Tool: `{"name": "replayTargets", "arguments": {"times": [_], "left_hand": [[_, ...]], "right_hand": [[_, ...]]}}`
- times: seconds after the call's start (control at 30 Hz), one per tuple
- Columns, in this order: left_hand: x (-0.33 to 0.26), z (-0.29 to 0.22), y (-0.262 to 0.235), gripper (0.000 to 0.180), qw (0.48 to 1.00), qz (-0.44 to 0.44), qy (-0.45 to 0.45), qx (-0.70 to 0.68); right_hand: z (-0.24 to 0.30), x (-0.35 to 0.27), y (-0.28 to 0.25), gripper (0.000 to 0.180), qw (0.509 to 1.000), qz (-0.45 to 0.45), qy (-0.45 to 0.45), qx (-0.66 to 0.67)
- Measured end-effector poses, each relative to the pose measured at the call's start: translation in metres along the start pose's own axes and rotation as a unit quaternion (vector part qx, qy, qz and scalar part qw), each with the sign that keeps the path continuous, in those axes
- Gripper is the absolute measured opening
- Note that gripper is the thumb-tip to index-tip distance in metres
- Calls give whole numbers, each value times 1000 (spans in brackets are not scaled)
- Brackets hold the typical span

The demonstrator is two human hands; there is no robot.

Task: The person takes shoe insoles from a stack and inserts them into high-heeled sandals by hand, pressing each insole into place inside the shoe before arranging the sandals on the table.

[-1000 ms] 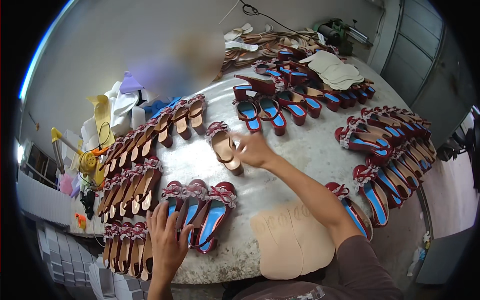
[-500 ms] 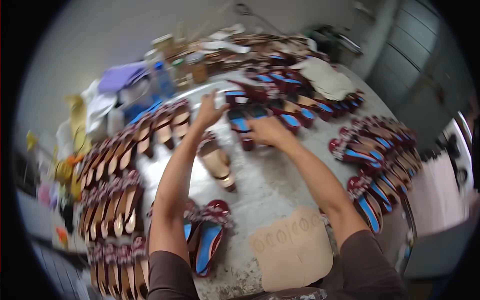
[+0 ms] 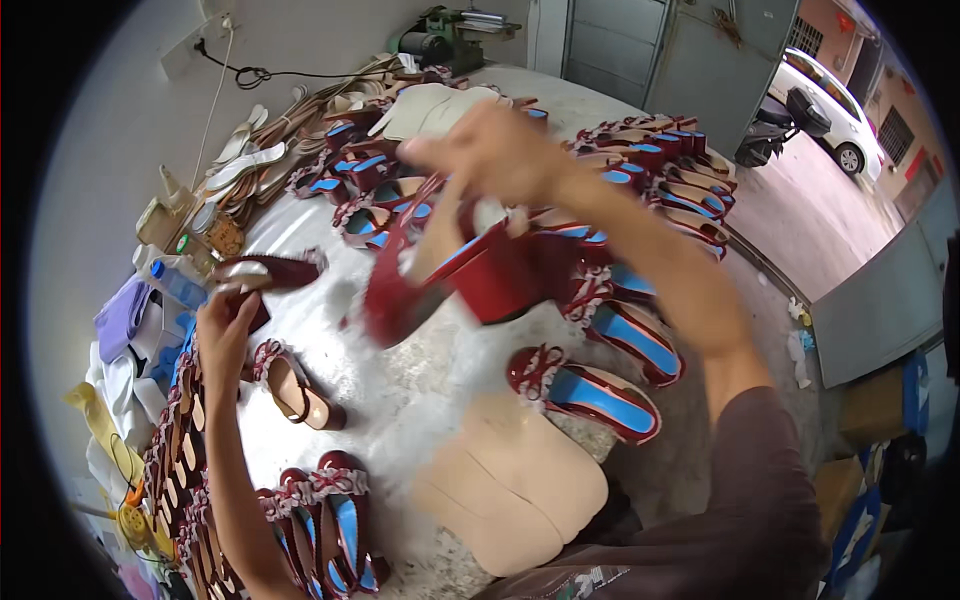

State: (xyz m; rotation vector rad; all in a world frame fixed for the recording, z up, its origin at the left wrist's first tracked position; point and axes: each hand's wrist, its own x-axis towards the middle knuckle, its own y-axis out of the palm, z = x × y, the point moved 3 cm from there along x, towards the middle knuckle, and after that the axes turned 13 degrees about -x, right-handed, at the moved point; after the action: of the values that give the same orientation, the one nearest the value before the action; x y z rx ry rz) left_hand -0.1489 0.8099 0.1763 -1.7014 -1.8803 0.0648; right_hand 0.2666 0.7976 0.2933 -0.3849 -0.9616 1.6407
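My right hand, blurred, is raised over the middle of the table with fingers closed on a dark red heeled shoe, whose block heel faces me. Farther left, my left hand grips another dark red heeled shoe by its heel end. Just below that hand, a shoe with a tan insole lies on the table. Nearer my right arm are bow-trimmed shoes with blue insoles. More blue-insoled shoes stand by my left forearm.
A tan sheet lies at the table's near edge. Rows of shoes stand at the far right, others along the left. Insole pieces, a jar and a blue-capped bottle sit at the back left.
The view has swung to the right. Both hands have lifted shoes from near the far group; the right has come up and closer with its shoe, the left has moved away leftward.
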Motion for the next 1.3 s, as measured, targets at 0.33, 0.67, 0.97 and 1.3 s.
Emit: {"name": "replayTargets", "arguments": {"times": [0.33,0.67,0.97,1.3], "left_hand": [[-188,-103,114,32,966,-33,-176,-184],[-184,-68,229,42,971,50,-43,-232],[-200,-117,231,32,968,-198,-95,-119],[-161,-156,388,56,992,-30,-8,-121]], "right_hand": [[-164,-82,-224,59,812,-337,198,-433],[-395,-70,-147,60,819,-245,370,-364],[-289,-70,-122,60,811,-139,275,-497],[-85,-76,4,41,923,-141,-121,-338]]}}
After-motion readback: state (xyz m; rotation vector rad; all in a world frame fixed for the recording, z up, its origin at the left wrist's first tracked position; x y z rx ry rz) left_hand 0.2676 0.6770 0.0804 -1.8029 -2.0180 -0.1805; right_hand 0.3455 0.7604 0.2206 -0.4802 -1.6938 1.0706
